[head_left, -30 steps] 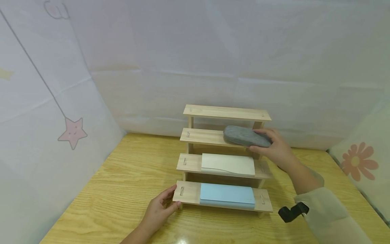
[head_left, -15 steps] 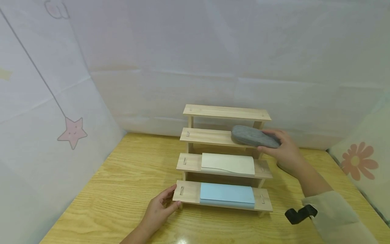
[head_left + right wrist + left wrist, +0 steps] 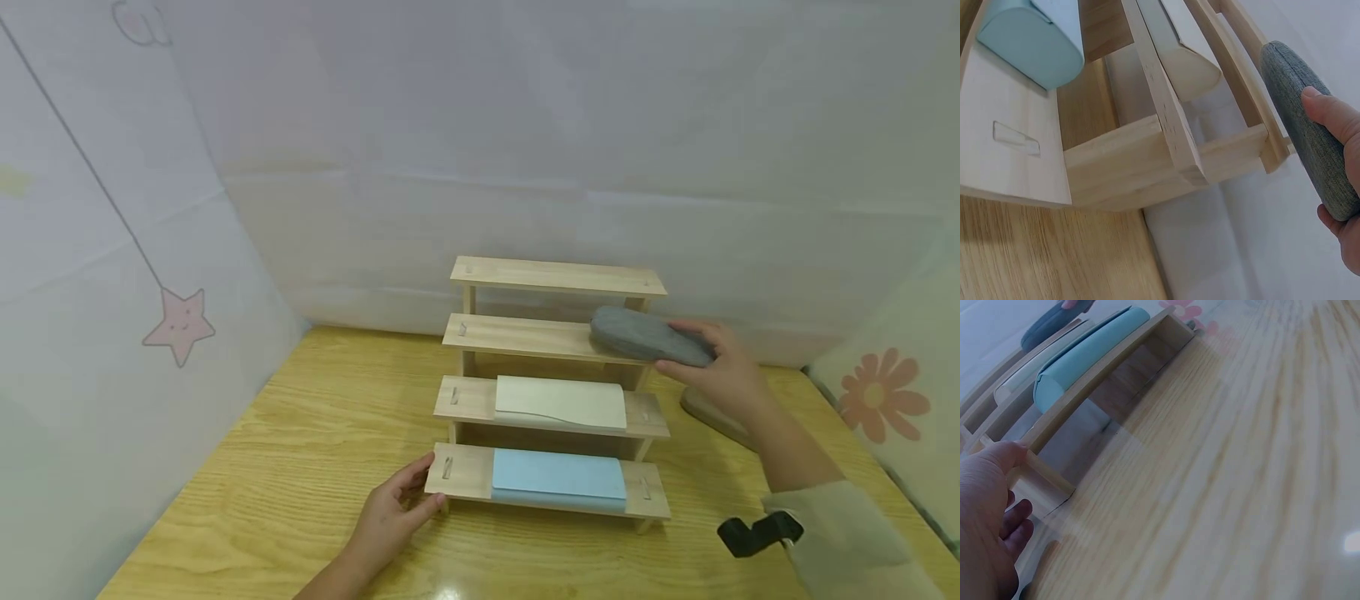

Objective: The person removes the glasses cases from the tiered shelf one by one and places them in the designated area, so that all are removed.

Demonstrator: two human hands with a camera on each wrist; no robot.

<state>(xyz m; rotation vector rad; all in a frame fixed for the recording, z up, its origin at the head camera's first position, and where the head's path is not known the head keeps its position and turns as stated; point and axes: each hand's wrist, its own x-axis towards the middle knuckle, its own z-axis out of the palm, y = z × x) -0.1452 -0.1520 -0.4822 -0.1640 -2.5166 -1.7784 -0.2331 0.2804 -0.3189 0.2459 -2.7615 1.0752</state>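
Observation:
A tiered wooden display rack [image 3: 558, 273] stands on the table. My left hand [image 3: 393, 508] grips the left end of its lowest step; the thumb lies at the board's edge in the left wrist view. My right hand [image 3: 723, 371] holds a grey fabric glasses case [image 3: 645, 336] by its right end, thumb on one side and fingers on the other. The case overlaps the right part of the second step from the top in the head view. A cream glasses case [image 3: 561, 402] rests on the step below that, and a light blue glasses case [image 3: 558, 477] on the lowest step.
On the table [image 3: 322, 425], right of the rack, lies a brownish object [image 3: 716, 417], partly hidden by the right forearm. A white cloth backdrop [image 3: 405, 225] rises behind the table and at both sides. A black clip [image 3: 759, 533] sits at the right sleeve.
My right hand has moved the grey glasses case rightward along the second step from the top, toward its right end. More of the brownish object shows. The left hand has stayed put.

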